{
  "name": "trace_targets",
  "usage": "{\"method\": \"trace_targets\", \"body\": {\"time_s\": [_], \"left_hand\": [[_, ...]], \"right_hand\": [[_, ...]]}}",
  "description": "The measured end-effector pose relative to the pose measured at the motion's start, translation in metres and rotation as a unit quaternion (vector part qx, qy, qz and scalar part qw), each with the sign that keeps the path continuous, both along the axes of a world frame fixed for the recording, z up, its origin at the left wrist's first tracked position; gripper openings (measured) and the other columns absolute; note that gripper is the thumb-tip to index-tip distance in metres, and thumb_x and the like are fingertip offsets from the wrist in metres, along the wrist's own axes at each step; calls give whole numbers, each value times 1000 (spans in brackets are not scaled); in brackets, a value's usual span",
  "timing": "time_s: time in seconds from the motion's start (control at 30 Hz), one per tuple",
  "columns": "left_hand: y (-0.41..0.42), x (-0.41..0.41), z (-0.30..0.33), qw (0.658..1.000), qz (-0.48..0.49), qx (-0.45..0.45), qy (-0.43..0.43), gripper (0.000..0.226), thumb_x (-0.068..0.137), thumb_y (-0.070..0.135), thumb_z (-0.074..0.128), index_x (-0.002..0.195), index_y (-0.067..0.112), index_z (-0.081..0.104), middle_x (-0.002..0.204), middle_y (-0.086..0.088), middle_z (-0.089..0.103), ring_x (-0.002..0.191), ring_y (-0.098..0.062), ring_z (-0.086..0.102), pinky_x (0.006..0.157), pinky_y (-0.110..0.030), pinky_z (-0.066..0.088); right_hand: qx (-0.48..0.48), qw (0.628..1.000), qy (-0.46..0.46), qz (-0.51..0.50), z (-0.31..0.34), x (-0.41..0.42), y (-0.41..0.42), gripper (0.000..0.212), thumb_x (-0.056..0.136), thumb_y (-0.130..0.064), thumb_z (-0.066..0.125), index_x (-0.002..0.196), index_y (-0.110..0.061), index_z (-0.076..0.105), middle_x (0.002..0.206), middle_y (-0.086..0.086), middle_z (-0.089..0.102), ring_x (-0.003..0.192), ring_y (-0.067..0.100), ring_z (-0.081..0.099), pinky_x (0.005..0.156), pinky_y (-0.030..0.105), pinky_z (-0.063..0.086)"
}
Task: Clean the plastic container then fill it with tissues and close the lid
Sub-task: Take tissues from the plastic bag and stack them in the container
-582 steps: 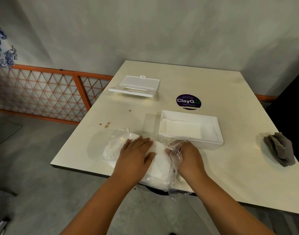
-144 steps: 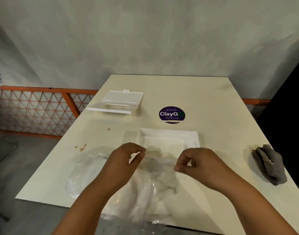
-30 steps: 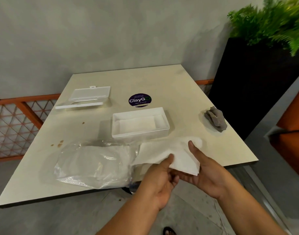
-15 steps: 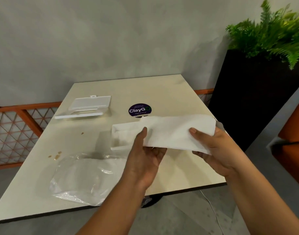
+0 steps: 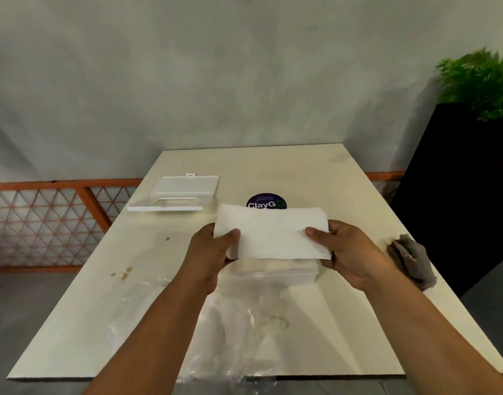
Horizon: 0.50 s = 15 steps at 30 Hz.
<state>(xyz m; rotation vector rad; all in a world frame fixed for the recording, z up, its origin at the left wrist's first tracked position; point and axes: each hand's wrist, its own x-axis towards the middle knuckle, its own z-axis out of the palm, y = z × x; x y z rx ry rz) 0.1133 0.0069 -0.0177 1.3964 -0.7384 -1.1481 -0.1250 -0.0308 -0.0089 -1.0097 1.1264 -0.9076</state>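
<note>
A flat white stack of tissues (image 5: 273, 232) is held level above the table by both hands. My left hand (image 5: 213, 252) grips its left end and my right hand (image 5: 347, 252) grips its right end, thumbs on top. Directly under the tissues sits the white plastic container (image 5: 273, 273), mostly hidden; only its near wall shows. The clear lid (image 5: 177, 192) lies apart at the table's far left. A clear plastic bag (image 5: 233, 332) lies flat near the front edge, between my forearms.
A crumpled grey cloth (image 5: 412, 260) rests at the table's right edge. A round purple sticker (image 5: 266, 201) is behind the tissues. Brown stains (image 5: 125, 273) mark the left side. An orange lattice railing (image 5: 45, 220) stands left, a black planter (image 5: 455, 195) right.
The tissues were pulled from the bag, lifted and flattened; they now sit squarely over the container. The camera view swung back to face the table straight on.
</note>
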Motion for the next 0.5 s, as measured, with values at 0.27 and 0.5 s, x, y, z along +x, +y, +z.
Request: {"method": "trace_targets", "body": {"time_s": [0.27,0.5], "left_hand": [[-19,11,-29,907,-18,41,-419,26,89,20,61,114,14,55,103,-1,63,85,-16,57,65,-18,40],[-18,0,-33,778,-73,69,-620,56,92,22,58,139,20,27,80,4,53,73,-15,52,67,-29,45]], "right_hand": [[-176,895,409,-23,-35,16,-26,37,85,-35,69,116,-25,51,78,-3,64,74,19,63,63,32,49],[-261,751,602,70,-35,23,-23,59,89,-41,59,139,-30,29,77,-5,60,76,21,61,60,29,47]]}}
